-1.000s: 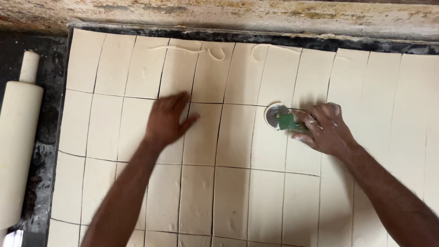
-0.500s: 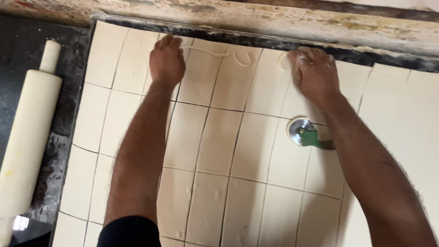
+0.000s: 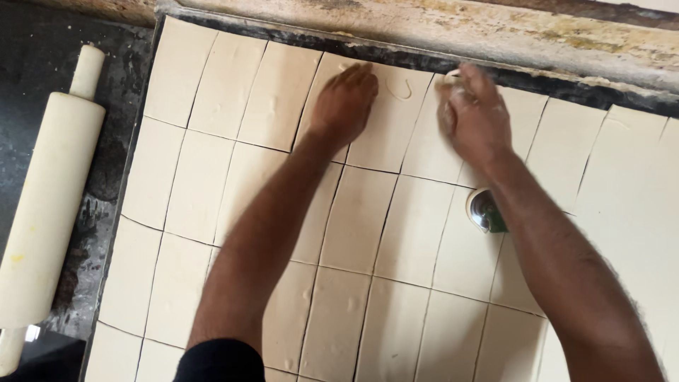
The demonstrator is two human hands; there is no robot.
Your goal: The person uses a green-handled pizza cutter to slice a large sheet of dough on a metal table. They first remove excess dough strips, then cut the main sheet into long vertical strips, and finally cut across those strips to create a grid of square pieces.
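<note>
Dough sheet [image 3: 396, 233]: L hand [image 3: 344, 106] flat, R hand [image 3: 475, 117] pinching scrap.

A pale rolling pin [image 3: 49, 212] lies lengthwise at the left on the dark counter [image 3: 42, 49], just beside the sheet's left edge, one short handle pointing up the picture and the other near the bottom corner. The counter under it looks mottled with flour. Along the top runs a worn, stained wall ledge [image 3: 438, 25], cream and brown.
</note>
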